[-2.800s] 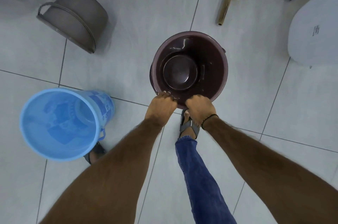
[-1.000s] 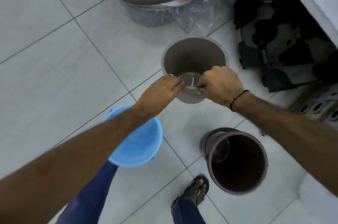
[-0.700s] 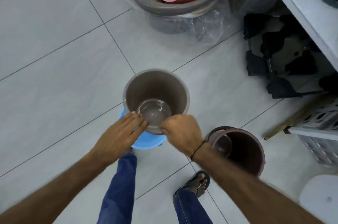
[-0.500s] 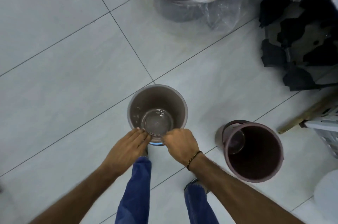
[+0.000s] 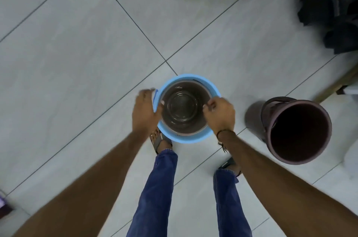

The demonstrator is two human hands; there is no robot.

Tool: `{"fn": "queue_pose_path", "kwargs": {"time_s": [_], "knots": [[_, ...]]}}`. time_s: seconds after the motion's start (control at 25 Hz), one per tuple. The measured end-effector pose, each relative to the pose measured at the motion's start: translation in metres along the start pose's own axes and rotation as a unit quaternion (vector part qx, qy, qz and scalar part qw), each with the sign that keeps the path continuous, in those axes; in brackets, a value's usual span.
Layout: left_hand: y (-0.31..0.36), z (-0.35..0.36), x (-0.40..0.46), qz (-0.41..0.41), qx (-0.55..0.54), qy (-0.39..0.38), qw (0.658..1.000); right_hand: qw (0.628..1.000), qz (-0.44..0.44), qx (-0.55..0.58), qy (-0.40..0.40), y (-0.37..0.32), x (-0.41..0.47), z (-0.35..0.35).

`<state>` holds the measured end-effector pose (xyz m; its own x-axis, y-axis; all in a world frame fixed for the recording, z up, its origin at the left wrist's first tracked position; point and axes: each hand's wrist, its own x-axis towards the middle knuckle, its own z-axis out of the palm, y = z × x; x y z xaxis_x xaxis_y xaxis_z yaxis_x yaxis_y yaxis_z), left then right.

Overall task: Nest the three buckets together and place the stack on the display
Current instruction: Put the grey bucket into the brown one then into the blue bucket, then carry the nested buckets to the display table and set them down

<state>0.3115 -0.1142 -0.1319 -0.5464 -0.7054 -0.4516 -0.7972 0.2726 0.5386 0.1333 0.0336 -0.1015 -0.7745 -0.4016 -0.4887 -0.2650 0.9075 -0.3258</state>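
A grey-brown bucket [image 5: 184, 109] sits nested inside the blue bucket [image 5: 186, 140] on the tiled floor in front of my feet; only the blue rim shows around it. My left hand [image 5: 145, 112] clasps the left side of the two rims, thumb inside the grey bucket. My right hand [image 5: 220, 114] is closed on the grey bucket's right rim. The dark maroon bucket [image 5: 298, 132] stands upright and apart on the floor to the right, its handle down on its left side.
Black items [image 5: 333, 10] are piled at the upper right. A wooden pole [image 5: 337, 85] lies at the right edge. My sandalled feet [image 5: 159, 140] stand just behind the blue bucket. Bare tiles stretch to the left and ahead.
I carried the grey bucket over the blue one and lowered it in. My hands have slid from its near rim to its left and right sides.
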Motion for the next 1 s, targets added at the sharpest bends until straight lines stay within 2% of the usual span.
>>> {"fn": "queue_pose_path", "kwargs": {"time_s": [0.04, 0.08, 0.16, 0.2, 0.24, 0.36, 0.48, 0.6, 0.8, 1.0], "knots": [[-0.005, -0.009, 0.023, -0.063, -0.030, -0.027, 0.997, 0.996, 0.071, 0.038, 0.023, 0.003, 0.014, -0.003], [-0.007, -0.019, 0.044, -0.131, -0.082, -0.092, 0.984, 0.990, 0.133, 0.054, 0.005, 0.009, 0.027, -0.005], [-0.006, -0.030, 0.073, -0.247, -0.232, -0.231, 0.912, 0.969, 0.222, 0.062, -0.087, 0.026, 0.045, 0.000], [-0.004, -0.033, 0.080, -0.268, -0.267, -0.268, 0.886, 0.958, 0.244, 0.080, -0.124, 0.033, 0.047, 0.004], [-0.003, -0.033, 0.085, -0.262, -0.257, -0.284, 0.886, 0.953, 0.251, 0.103, -0.135, 0.040, 0.048, 0.009], [0.003, -0.027, 0.083, -0.213, -0.162, -0.284, 0.921, 0.963, 0.221, 0.128, -0.088, 0.058, 0.044, 0.012], [0.024, -0.028, 0.071, -0.184, -0.112, -0.268, 0.939, 0.967, 0.196, 0.156, -0.048, 0.071, 0.035, -0.004], [0.064, -0.044, 0.051, -0.152, -0.087, -0.181, 0.968, 0.948, 0.191, 0.252, -0.036, 0.086, 0.025, -0.043], [0.184, -0.072, 0.003, -0.063, -0.083, -0.107, 0.989, 0.921, 0.160, 0.354, 0.040, 0.130, -0.013, -0.154], [0.322, -0.058, -0.057, 0.001, -0.113, -0.115, 0.987, 0.902, 0.136, 0.393, 0.118, 0.216, -0.066, -0.276]]}}
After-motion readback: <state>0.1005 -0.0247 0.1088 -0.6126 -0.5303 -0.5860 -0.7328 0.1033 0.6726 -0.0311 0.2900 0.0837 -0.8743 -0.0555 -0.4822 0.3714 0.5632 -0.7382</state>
